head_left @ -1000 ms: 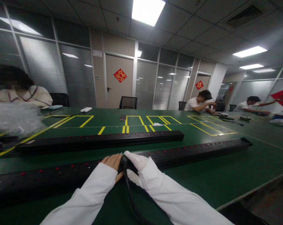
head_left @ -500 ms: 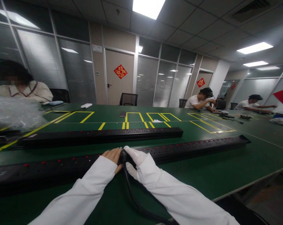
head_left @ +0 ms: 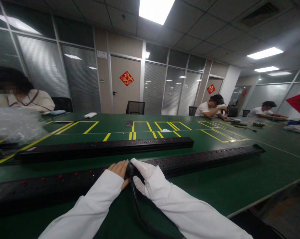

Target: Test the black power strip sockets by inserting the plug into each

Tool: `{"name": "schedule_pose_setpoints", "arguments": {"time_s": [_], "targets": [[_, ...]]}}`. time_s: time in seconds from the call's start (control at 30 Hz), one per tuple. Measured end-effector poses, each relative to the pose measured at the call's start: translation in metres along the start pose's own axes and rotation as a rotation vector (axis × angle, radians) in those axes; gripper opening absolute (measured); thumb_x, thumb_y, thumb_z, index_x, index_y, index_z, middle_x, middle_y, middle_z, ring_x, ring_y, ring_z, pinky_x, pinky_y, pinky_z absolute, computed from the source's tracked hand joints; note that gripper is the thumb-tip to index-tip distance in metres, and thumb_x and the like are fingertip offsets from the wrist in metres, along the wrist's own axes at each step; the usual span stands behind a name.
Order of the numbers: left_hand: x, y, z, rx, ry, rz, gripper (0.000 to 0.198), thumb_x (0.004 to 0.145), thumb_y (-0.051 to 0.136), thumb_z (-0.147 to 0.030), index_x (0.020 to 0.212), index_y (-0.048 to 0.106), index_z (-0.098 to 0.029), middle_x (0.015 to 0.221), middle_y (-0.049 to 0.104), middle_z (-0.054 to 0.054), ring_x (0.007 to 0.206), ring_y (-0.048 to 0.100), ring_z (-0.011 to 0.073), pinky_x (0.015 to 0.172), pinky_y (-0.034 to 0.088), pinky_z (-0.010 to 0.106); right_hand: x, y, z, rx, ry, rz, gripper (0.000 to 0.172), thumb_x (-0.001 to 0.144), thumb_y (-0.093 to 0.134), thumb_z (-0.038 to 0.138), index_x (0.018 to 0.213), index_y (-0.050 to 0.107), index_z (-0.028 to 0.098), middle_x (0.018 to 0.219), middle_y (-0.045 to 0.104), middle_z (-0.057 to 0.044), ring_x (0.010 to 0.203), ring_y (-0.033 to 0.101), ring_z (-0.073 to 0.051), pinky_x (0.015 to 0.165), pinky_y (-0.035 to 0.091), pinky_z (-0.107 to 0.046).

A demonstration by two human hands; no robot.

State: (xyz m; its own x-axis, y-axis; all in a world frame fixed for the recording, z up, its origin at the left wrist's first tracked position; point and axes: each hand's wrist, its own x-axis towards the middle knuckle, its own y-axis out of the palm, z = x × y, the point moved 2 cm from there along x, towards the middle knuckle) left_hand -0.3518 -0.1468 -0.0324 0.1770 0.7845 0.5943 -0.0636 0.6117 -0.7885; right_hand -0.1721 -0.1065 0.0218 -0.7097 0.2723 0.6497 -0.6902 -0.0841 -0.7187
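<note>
A long black socket strip (head_left: 209,159) with red dots runs across the green table. At its middle, a black plug (head_left: 130,169) on a thick black cable (head_left: 139,212) stands against the strip between my hands. My left hand (head_left: 119,169), without a glove, lies on the strip with its fingers pressed together at the plug's left side. White-gloved, my right hand (head_left: 143,172) is curved around the plug's right side, thumb below. The cable runs down toward the front edge under my right sleeve. The plug's face against the strip is hidden.
Behind lies a second black strip (head_left: 110,146) on the green table (head_left: 239,186). Crumpled clear plastic (head_left: 15,124) is at the left. Yellow tape outlines, a white device (head_left: 90,115) and a dark small box (head_left: 129,123) are farther back. Several people sit around the table.
The view has shifted slightly. Both hands stay around the plug, with almost no movement against the strip.
</note>
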Motion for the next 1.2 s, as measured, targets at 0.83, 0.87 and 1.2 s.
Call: {"name": "schedule_pose_setpoints", "arguments": {"time_s": [0.83, 0.87, 1.2], "targets": [[0.000, -0.005, 0.001, -0.087, 0.015, -0.021, 0.048, 0.077, 0.043, -0.028, 0.121, 0.045, -0.010, 0.118, 0.057, 0.019, 0.109, 0.054, 0.0306, 0.089, 0.043, 0.045, 0.004, -0.010, 0.011, -0.007, 0.026, 0.026, 0.056, 0.086, 0.045, 0.032, 0.139, 0.027, 0.025, 0.132, 0.048, -0.005, 0.117, 0.049, -0.018, 0.098, 0.042, -0.030], [0.000, -0.003, 0.002, -0.086, 0.017, -0.022, 0.048, 0.077, 0.043, -0.028, 0.121, 0.045, -0.010, 0.118, 0.058, 0.019, 0.109, 0.054, 0.0304, 0.089, 0.043, 0.045, 0.004, -0.010, 0.011, -0.007, 0.026, 0.026, 0.056, 0.086, 0.045, 0.031, 0.139, 0.027, 0.025, 0.132, 0.049, -0.005, 0.117, 0.049, -0.018, 0.098, 0.041, -0.030], [-0.002, 0.007, 0.005, -0.051, 0.031, -0.016, 0.049, 0.078, 0.043, -0.029, 0.121, 0.045, -0.006, 0.120, 0.056, 0.021, 0.111, 0.053, 0.0312, 0.090, 0.042, 0.046, 0.003, -0.010, 0.010, -0.016, 0.027, 0.021, 0.054, 0.087, 0.043, 0.032, 0.139, 0.029, 0.024, 0.131, 0.050, -0.006, 0.117, 0.049, -0.017, 0.100, 0.040, -0.030]]}}
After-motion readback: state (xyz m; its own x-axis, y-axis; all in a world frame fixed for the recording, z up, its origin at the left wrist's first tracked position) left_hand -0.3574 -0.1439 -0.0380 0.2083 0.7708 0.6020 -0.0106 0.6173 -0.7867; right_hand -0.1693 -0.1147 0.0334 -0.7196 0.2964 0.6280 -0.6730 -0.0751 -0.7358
